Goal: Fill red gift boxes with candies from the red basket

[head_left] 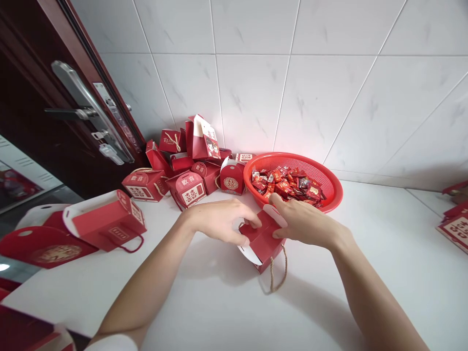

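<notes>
A small red box (pixel 263 240) with white-lined flaps and a twine handle (pixel 278 276) sits on the white table in the middle. My left hand (pixel 224 222) is on the box's left side, thumb and fingers apart at the flap and the top panel. On the right, my right hand (pixel 305 222) grips the box's far flap and edge between thumb and fingers. Just behind the box stands a red mesh basket (pixel 331 195) holding several red-wrapped sweets (pixel 287 187).
Several red boxes (pixel 188 189) are piled at the back left by the tiled wall. Opened boxes (pixel 109 222) lie at the left table edge, near a dark door with a handle (pixel 84 113). More red packaging (pixel 455 226) is at the far right.
</notes>
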Motion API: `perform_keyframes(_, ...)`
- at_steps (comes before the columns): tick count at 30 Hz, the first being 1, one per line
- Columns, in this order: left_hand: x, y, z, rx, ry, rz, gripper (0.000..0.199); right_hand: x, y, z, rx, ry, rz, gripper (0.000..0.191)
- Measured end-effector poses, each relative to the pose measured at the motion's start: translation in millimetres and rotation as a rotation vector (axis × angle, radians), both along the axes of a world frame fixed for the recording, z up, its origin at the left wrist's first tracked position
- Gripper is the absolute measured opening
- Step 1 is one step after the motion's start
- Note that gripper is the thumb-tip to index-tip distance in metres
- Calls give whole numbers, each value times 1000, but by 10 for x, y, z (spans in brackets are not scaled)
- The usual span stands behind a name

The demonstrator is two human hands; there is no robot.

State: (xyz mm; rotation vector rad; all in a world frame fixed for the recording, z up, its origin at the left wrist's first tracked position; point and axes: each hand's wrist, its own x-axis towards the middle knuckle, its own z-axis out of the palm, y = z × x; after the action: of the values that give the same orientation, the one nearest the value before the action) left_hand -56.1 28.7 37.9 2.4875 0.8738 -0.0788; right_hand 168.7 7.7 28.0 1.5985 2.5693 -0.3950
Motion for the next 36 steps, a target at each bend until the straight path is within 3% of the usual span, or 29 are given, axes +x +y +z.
perform_keyframes(6,-58,31,-12,-104,3,-21,58,16,43,-18,0,-17,76,21)
perform_keyframes(13,33,97,-87,-102,-52,20,30,82,63,-30,-72,49,138,14)
perform_keyframes(20,117,57,-125,-2,61,193,39,121,46,69,-202,101,194,1)
perform_keyframes(26,152,26,-168,-41,100,281,45,159,40,72,-239,79,217,8)
perform_keyframes(32,151,55,-191,-160,108,287,54,57,6,28,-202,60,165,0)
perform_keyframes(36,188,5,-186,-149,135,312,55,-27,-53,16,-135,40,144,15)
